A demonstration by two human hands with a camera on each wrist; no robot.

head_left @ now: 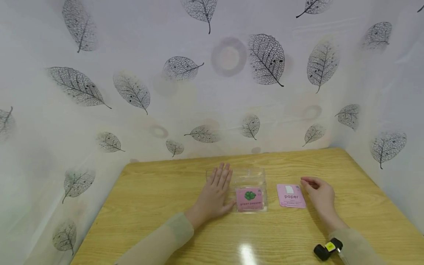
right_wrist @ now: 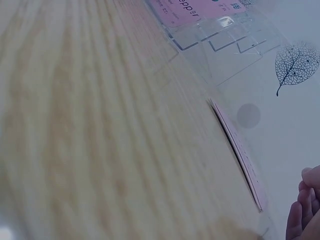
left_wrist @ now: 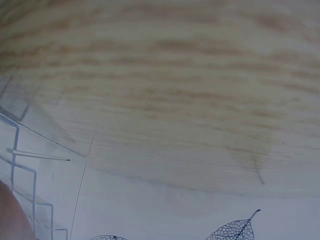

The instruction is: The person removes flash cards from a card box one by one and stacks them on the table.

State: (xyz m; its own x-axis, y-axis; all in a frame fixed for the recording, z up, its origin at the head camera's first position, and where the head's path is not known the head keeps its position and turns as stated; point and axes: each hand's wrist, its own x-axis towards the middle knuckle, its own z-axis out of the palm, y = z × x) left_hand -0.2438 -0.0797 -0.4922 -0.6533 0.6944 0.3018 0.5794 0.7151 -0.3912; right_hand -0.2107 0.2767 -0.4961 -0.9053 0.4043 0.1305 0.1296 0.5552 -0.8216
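A clear plastic stepped card rack (head_left: pixel 250 173) stands on the wooden table, its steps also showing in the left wrist view. In its front step leans a pink card with a green pepper picture (head_left: pixel 250 199). My left hand (head_left: pixel 215 191) lies over the rack's left part with straight fingers. To the right of the rack lies a thin stack of pink cards (head_left: pixel 291 195), the top one reading "paper"; its layered edges show in the right wrist view. My right hand (head_left: pixel 319 193) is just right of this stack, fingers loosely curled and holding nothing.
A black wrist strap device with a yellow label (head_left: pixel 329 247) sits at the right sleeve. The wooden table (head_left: pixel 149 198) is backed by a pale curtain with a leaf print (head_left: pixel 198 95), which also closes off both sides.
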